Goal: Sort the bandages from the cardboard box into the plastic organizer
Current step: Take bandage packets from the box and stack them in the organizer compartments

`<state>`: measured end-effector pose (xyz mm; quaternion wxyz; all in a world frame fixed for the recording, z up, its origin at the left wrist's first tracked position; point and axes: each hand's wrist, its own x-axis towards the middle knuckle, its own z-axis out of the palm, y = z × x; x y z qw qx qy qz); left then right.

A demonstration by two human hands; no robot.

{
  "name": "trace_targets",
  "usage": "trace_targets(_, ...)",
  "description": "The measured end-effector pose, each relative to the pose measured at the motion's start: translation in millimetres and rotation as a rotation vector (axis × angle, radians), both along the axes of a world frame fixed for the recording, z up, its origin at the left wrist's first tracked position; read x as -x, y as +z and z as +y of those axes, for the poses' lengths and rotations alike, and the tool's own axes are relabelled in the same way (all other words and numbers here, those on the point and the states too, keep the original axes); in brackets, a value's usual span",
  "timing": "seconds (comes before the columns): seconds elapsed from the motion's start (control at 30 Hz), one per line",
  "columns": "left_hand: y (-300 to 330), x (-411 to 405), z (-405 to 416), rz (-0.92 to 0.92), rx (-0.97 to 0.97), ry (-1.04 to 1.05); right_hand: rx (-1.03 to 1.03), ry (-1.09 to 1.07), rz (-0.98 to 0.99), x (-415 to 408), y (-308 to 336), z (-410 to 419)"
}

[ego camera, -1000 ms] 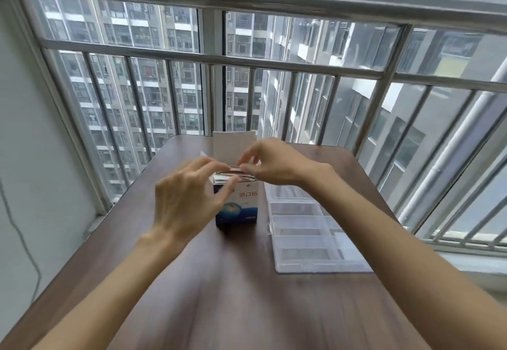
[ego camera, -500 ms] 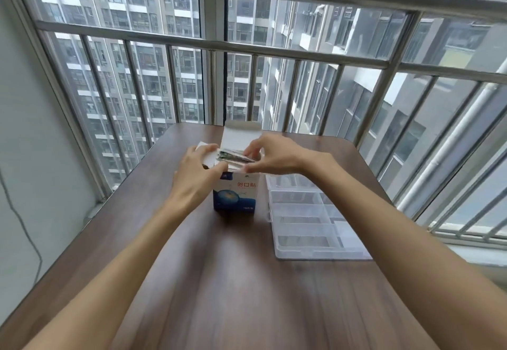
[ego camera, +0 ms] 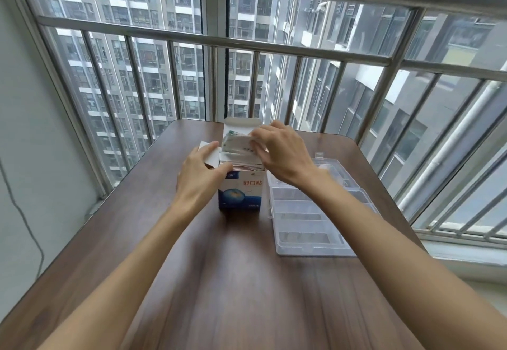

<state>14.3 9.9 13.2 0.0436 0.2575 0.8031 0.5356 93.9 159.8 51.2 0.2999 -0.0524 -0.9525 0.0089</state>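
Observation:
A white and blue cardboard box (ego camera: 241, 193) stands upright on the brown table (ego camera: 219, 281) with its top flaps open. My left hand (ego camera: 199, 174) grips the box's upper left corner, thumb on the front face. A stack of wrapped bandages (ego camera: 237, 148) sticks out of the box's top. My right hand (ego camera: 282, 152) pinches that stack from the right side. The clear plastic organizer (ego camera: 307, 218) lies open to the right of the box, and the compartments I can see hold nothing. My right forearm crosses over its far part.
The table's far edge sits close to a metal window railing (ego camera: 247, 45). A white wall (ego camera: 24, 130) with a thin cable is on the left. A window sill (ego camera: 466, 253) runs along the right, beyond the organizer.
My left hand dropped from the bandages to grip the box's corner. My right hand has drawn the bandage stack further up out of the box. The camera tilted slightly.

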Motion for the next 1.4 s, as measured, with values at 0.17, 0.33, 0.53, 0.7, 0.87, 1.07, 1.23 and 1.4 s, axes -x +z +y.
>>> trace_targets(0.17,2.1,1.1,2.1,0.000,-0.020,0.023,0.389,0.005,0.070,1.6,5.0,-1.1)
trace_targets(0.33,1.3,11.9,0.2,0.048,0.031,0.055,0.816,0.089,0.112,-11.1,22.1,0.4)
trace_targets(0.53,5.3,30.6,-9.5,0.082,0.094,0.006,1.062,0.111,0.138,-54.9,14.4,22.4)
trace_targets(0.7,8.6,18.3,-11.8,0.274,-0.062,0.128,1.154,0.014,0.098,-83.8,-24.1,42.5)
trace_targets(0.87,5.1,-48.7,11.2,0.291,-0.304,0.031,1.195,-0.003,0.012,-95.1,-38.5,50.8)
trace_targets(1.07,-6.7,-71.6,48.4,-0.212,-0.112,-0.494,1.150,0.057,-0.027,-98.4,-40.6,31.9)
trace_targets(1.23,-16.0,-73.2,49.9,-0.318,-0.189,-0.472,1.184,0.018,-0.018,-100.7,-46.0,22.2)
trace_targets(1.4,-18.7,-67.2,47.7,-0.393,-0.297,-0.470,1.177,-0.011,0.034,-100.1,-48.9,21.6)
